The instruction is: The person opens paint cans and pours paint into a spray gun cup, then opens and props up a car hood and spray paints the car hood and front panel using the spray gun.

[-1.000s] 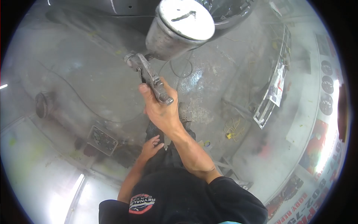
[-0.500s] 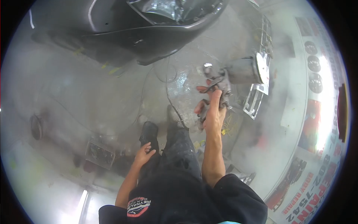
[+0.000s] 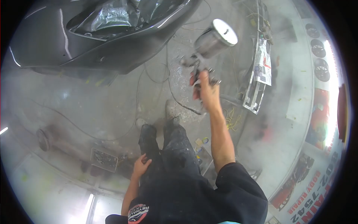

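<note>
My right hand [image 3: 209, 93] is wrapped round the handle of a spray gun [image 3: 211, 44], held out ahead of me. Its metal cup has a white lid and tilts up to the right; the nozzle end points left toward the car. A hose [image 3: 182, 105] trails from below the handle across the floor. The dark grey car body [image 3: 48, 44] stands at upper left, apart from the gun, with silvery covering [image 3: 113, 18] inside its front opening. Low beside my thigh hangs my left hand [image 3: 140, 166], holding nothing, its thumb apart from the fingers.
A metal frame [image 3: 252, 100] with printed paper [image 3: 263, 63] on it lies to the right. Yellow string [image 3: 232, 120] is on the floor. Behind on the left are a rectangular box [image 3: 104, 159] and a round object [image 3: 43, 140]. A wall with printed banners [image 3: 321, 119] curves along the right.
My right hand and the spray gun have moved up and to the left, closer to the car in view. The view has shifted, so the car sits further left. My left hand still hangs low.
</note>
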### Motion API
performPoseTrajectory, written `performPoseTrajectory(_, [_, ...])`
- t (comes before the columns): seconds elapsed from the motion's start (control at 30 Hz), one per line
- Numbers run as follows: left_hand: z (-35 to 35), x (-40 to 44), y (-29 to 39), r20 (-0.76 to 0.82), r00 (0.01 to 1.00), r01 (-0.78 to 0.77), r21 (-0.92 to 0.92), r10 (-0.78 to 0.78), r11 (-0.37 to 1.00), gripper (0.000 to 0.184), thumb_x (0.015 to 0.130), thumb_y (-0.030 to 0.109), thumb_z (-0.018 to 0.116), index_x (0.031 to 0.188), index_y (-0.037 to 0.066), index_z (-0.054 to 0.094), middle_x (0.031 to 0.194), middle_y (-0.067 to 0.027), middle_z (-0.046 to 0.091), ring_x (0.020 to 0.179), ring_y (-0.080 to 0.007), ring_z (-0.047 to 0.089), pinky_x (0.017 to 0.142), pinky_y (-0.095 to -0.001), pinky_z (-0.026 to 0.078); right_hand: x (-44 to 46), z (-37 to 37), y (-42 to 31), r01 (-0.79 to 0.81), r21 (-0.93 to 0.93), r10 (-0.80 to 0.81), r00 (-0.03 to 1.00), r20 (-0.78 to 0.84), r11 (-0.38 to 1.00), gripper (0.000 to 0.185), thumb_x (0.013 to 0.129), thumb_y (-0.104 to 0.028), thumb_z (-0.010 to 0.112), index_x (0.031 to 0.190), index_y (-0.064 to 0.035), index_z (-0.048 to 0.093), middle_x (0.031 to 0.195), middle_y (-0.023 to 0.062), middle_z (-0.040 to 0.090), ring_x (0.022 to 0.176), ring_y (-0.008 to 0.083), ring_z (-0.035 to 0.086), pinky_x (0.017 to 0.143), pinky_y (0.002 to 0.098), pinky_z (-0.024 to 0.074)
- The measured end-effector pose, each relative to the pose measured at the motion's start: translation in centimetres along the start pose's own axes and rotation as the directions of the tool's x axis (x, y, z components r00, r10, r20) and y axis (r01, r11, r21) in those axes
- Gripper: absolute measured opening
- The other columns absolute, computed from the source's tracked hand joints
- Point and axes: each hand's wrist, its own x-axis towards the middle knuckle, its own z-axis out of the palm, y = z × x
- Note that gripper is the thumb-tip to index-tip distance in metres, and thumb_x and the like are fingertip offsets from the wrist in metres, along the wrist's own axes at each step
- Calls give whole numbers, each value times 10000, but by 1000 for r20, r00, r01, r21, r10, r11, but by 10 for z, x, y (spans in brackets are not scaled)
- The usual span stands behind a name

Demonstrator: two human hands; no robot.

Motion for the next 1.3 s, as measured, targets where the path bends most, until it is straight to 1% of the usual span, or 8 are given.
performPoseTrajectory(0.3, [20,9,35,-16,999,-40,4,40,999,725,874,309,812,1458,4,507,1313,-244,651,1168,-288,671,993,-384,530,91,-55,-37,136,-155,-187,903,-388,978,412,1053,-409,557,1038,-5,634,783,57,640,411,101,513,367,258,352])
performPoseTrajectory(0.4, [17,19,31,-18,998,-58,-12,58,998,724,875,316,810,1458,9,511,1306,-237,656,1155,-283,675,992,-382,528,51,-24,-61,118,-95,-137,966,-221,988,390,1054,-382,560,1049,0,636,784,54,640,427,100,521,377,253,366])
performPoseTrajectory(0.5, [9,24,35,-14,997,-71,25,71,997,725,873,330,811,1454,11,518,1295,-234,662,1154,-282,675,989,-381,527,5,12,-60,37,-2,-36,995,97,999,413,1007,-386,644,1106,14,673,772,46,650,449,90,524,409,261,417])
performPoseTrajectory(0.63, [0,19,47,-23,997,-78,56,79,995,730,865,338,816,1450,12,526,1288,-234,666,1141,-277,678,982,-376,528,-17,34,-81,-105,88,47,866,498,991,428,992,-421,659,1081,-3,685,767,42,666,461,83,536,424,266,431])
performPoseTrajectory(0.73, [0,23,32,-27,995,-92,51,93,995,730,861,336,819,1448,12,529,1284,-233,669,1134,-274,679,979,-376,529,9,19,-92,-53,-15,54,898,436,998,458,992,-473,640,1017,-18,689,763,38,669,469,86,539,429,266,431])
performPoseTrajectory(0.9, [8,19,39,-34,997,-70,55,72,996,736,856,329,826,1447,7,528,1287,-227,670,1139,-271,676,984,-382,526,97,-48,-105,85,-207,-74,995,59,975,561,1005,-561,571,1056,-14,686,789,51,671,471,105,541,418,257,397])
performPoseTrajectory(1.13, [2,10,50,-19,998,-55,81,56,995,734,865,301,822,1454,-7,510,1309,-229,656,1160,-271,667,994,-384,528,123,-97,-82,168,-171,-220,908,-356,971,592,1003,-559,571,1051,21,680,888,121,727,451,132,557,407,257,397])
performPoseTrajectory(1.3, [-24,-1,55,9,998,-70,232,70,970,747,852,380,822,1435,8,538,1275,-202,685,1147,-278,677,1006,-384,515,47,-95,-19,27,153,-14,996,-86,988,753,1004,-673,450,1209,23,650,973,145,737,455,130,522,409,267,398])
